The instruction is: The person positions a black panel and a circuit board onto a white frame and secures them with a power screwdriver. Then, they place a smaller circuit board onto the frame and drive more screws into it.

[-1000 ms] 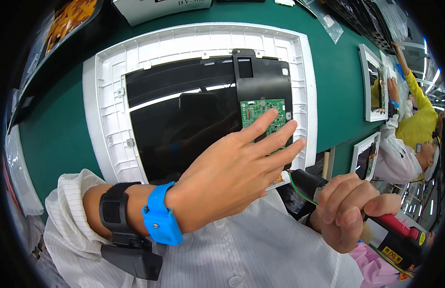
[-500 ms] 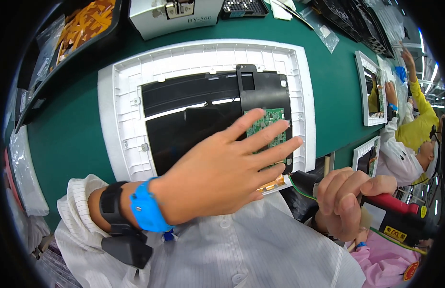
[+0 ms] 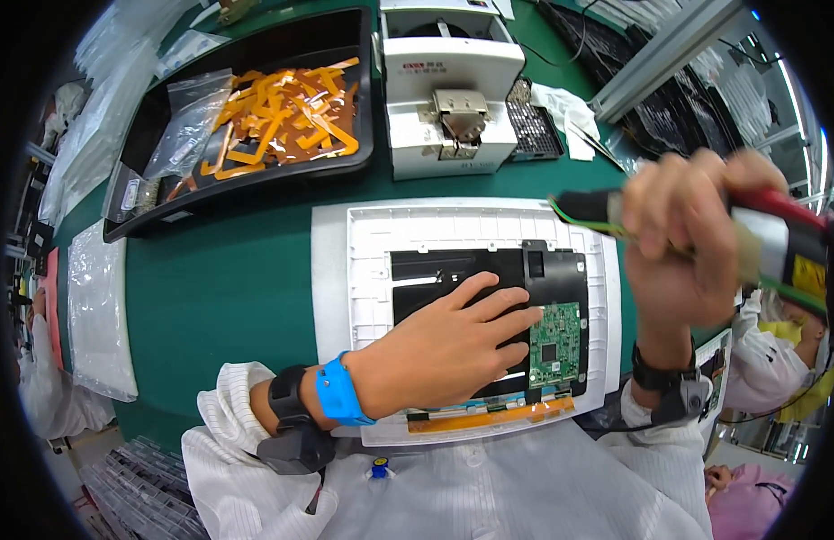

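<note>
Display panel (image 3: 498, 261) lies in its white frame (image 3: 367, 261) at mid-bench, in front of the person. From my remote seat, starting at the left, I see a clear plastic-wrapped slab (image 3: 102, 310) on the green bench (image 3: 214, 297). Next, farther back, a black tray (image 3: 367, 117) holds a heap of orange strips (image 3: 282, 117). The left hand (image 3: 448, 351), a blue strap (image 3: 340, 391) on its wrist, is palm down over the panel, fingers loosely spread and gripping nothing; I can't tell whether they touch it. Behind the frame sits a white machine (image 3: 453, 81). Right of the left fingertips, just beside them, is a green circuit board (image 3: 556, 342). Farther right, the right hand (image 3: 682, 225), slightly blurred, has its fingers curled tightly around a handheld power tool (image 3: 766, 238), whose black nose points left, over the frame's upper right corner.
</note>
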`<action>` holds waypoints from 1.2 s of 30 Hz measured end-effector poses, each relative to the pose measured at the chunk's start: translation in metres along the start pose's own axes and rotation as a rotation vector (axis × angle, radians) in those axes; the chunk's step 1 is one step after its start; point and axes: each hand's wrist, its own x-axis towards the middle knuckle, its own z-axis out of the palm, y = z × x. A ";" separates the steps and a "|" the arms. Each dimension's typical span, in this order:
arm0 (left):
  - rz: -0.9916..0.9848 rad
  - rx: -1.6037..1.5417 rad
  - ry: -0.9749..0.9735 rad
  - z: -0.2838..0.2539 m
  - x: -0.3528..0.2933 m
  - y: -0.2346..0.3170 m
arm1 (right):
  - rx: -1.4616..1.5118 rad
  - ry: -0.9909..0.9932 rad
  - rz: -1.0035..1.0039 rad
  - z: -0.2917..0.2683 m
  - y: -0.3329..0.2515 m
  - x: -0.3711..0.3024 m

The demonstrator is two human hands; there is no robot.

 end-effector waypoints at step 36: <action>-0.064 0.165 -0.172 0.022 0.000 0.071 | -0.083 0.120 0.389 -0.011 -0.114 -0.096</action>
